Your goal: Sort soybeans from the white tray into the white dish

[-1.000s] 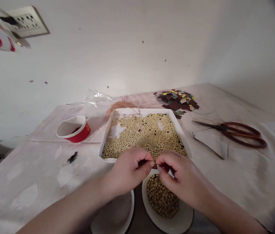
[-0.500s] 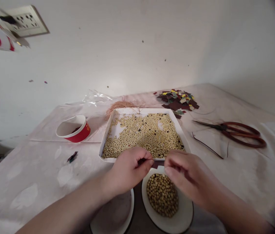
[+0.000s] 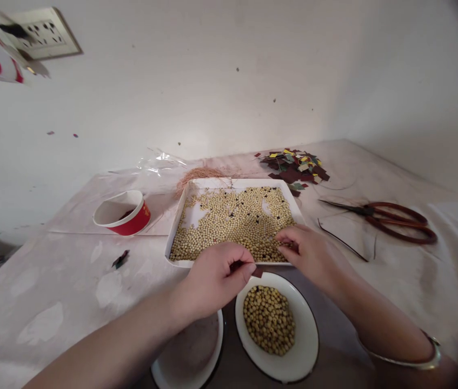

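My left hand [image 3: 223,275] is closed in a pinch in front of the tray. A small, flat, dark reddish-brown piece [image 3: 258,273] sticks out past its thumb and finger. My right hand [image 3: 310,251] reaches over the front right of the white tray [image 3: 167,254], with curved fingers and its thumb and index tips apart at the beads. Small pale yellow beads [image 3: 220,227], with some dark ones among them, cover much of the tray floor. Below the hands, a white bowl [image 3: 306,335] holds larger brownish beads [image 3: 269,321]. My left forearm partly covers another pale bowl [image 3: 188,354].
Scissors with reddish-brown handles [image 3: 401,221] and a dark bent strip [image 3: 342,240] lie at right. Behind the tray are coloured scraps [image 3: 296,166], a copper-coloured thread bundle [image 3: 200,175] and clear plastic [image 3: 161,162]. A red-and-white paper cup [image 3: 137,220] stands at left.
My right hand has moved from beside the left hand, above the bead bowl, forward to the beads in the tray. The left hand stays nearly still; the reddish-brown piece now shows at its fingertips.
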{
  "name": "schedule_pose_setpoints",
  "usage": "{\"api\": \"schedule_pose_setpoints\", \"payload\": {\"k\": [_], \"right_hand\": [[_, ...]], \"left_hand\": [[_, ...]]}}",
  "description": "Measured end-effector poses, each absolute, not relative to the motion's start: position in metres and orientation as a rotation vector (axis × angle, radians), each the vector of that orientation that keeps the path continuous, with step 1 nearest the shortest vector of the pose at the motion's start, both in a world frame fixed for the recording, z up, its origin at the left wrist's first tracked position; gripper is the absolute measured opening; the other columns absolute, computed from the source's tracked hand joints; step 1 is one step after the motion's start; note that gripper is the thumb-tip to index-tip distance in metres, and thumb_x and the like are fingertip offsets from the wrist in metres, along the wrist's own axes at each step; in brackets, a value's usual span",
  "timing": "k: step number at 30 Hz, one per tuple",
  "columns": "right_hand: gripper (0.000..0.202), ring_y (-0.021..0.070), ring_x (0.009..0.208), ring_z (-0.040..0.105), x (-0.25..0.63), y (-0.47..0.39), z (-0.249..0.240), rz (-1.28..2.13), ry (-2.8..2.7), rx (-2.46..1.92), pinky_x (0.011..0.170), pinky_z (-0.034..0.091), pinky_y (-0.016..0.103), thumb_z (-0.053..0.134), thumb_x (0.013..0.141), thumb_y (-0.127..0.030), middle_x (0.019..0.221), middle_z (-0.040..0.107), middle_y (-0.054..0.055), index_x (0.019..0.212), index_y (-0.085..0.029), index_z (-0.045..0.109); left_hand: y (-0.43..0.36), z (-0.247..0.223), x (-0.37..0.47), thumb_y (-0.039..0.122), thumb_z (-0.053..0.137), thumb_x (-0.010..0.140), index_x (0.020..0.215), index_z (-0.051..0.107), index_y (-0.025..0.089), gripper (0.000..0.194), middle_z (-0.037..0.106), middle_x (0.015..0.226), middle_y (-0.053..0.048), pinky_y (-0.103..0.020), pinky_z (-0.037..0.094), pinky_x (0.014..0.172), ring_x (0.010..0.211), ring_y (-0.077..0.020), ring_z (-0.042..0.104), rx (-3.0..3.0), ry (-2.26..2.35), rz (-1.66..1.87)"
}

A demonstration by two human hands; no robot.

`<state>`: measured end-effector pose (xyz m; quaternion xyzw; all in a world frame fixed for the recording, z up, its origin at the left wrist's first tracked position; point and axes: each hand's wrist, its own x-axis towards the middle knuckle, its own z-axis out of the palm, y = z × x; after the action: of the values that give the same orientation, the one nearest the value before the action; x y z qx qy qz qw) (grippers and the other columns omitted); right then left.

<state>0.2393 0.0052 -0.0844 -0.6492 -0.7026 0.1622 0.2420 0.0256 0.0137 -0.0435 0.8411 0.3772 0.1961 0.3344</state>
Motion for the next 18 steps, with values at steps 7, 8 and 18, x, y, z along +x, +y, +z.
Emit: {"api": "schedule_pose_setpoints", "payload": {"k": [7,8,18], "right_hand": [[0.014,0.0174,0.076,0.059,0.232,0.014,-0.078,0.440,-2.085,-1.801,0.063,0.039,0.027,0.054,0.076,-0.017,0.089,0.064,0.005,0.085,-0.020,0.065],[0.013,0.0170,0.076,0.059,0.231,0.015,-0.078,0.456,-2.084,-1.808,0.063,0.039,0.026,0.054,0.076,-0.017,0.087,0.064,0.005,0.083,-0.020,0.064],[0.010,0.0164,0.072,0.059,0.230,0.015,-0.079,0.469,-2.065,-1.863,0.059,0.037,0.025,0.054,0.077,-0.021,0.083,0.067,0.004,0.079,-0.021,0.063]], "left_hand": [[0.014,-0.044,0.025,0.020,0.047,0.083,0.070,0.056,0.016,0.016,0.057,0.067,0.002,-0.022,0.036,0.060,0.066,-0.0094,0.050,2.214,0.991,0.503],[0.014,-0.044,0.025,0.020,0.047,0.083,0.071,0.056,0.016,0.016,0.057,0.068,0.002,-0.022,0.036,0.060,0.066,-0.0095,0.051,2.213,0.993,0.501],[0.015,-0.043,0.026,0.020,0.046,0.082,0.071,0.056,0.016,0.016,0.057,0.068,0.001,-0.023,0.036,0.059,0.066,-0.0104,0.050,2.221,0.997,0.495]]}}
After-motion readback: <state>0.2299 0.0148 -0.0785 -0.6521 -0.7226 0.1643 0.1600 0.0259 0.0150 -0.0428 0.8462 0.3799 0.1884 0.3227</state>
